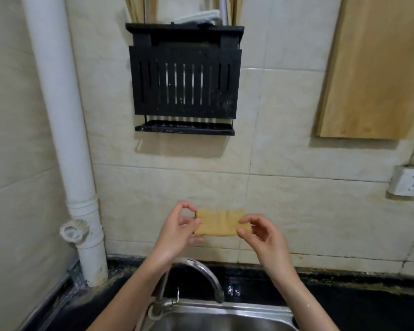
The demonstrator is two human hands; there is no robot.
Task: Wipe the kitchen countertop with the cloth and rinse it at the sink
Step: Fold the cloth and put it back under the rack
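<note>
A small folded yellow-tan cloth (219,222) is held up flat in front of the tiled wall, above the sink. My left hand (179,231) pinches its left edge between thumb and fingers. My right hand (258,235) pinches its right edge with thumb and forefinger. Below the hands, a chrome faucet (201,271) arches over the steel sink (225,316); no water stream is visible. The black countertop (344,290) runs behind and to the right of the sink.
A black slatted rack (185,84) hangs on the wall above. A white drain pipe (69,144) runs down the left. A wooden board (373,68) hangs at upper right, and a wall socket (408,183) sits at right.
</note>
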